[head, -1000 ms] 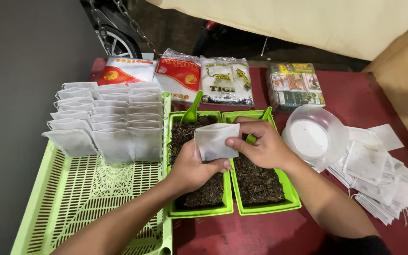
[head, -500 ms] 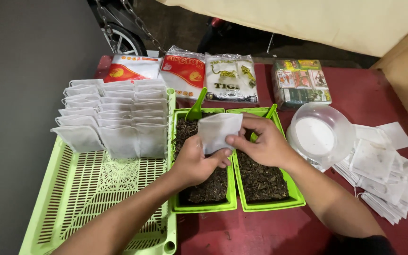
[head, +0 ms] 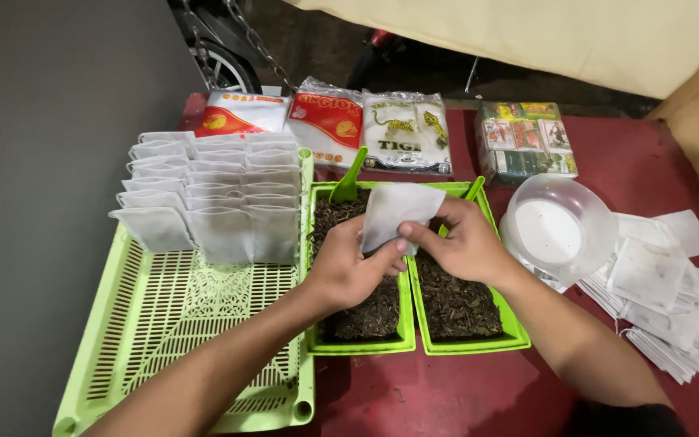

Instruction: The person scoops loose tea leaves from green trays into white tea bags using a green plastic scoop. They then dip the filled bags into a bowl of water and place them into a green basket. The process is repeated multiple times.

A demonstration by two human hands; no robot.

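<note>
White paper tea bag pinched betw. my left hand and right hand, fingers closed on its lower edge, held over the two green trays of loose tea. Filled bags stand at 10 o'clock in the slatted green basket; empty bags at 3 o'clock.

Red table, grey wall

Two tubs sit mid-bench, the slotted tray to their left. A bowl and loose sachets lie right, packets behind.
</note>
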